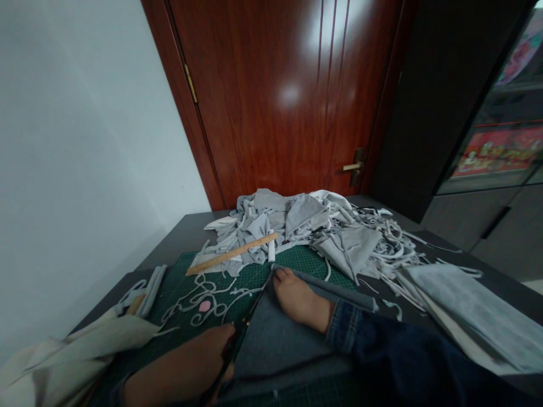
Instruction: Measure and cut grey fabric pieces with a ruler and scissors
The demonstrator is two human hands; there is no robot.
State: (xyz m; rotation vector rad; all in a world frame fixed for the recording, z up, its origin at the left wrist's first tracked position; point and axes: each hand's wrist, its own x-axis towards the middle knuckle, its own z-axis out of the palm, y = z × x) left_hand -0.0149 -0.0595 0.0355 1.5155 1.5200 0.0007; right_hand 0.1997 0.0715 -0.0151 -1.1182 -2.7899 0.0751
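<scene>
My left hand (190,362), low in the head view, is closed round the dark handles of a pair of scissors (231,345). The blades point up and away, along the left edge of a grey-blue cloth (271,339). On that cloth's far corner my right hand (292,294) is closed, its fingers pinching the fabric close to the blade tips. The cloth lies over a green cutting mat (169,305), with a folded strip (348,294) along its far side. Exactly where the blades meet the cloth is too dark to make out.
Behind lies a heap of grey fabric scraps (263,220), a wooden ruler (231,254) across its front. White cords (207,299) and a pink piece (205,306) are on the mat. Beige cloth (85,350) sits left, folded pale cloth (475,305) right. A door (275,113) stands behind.
</scene>
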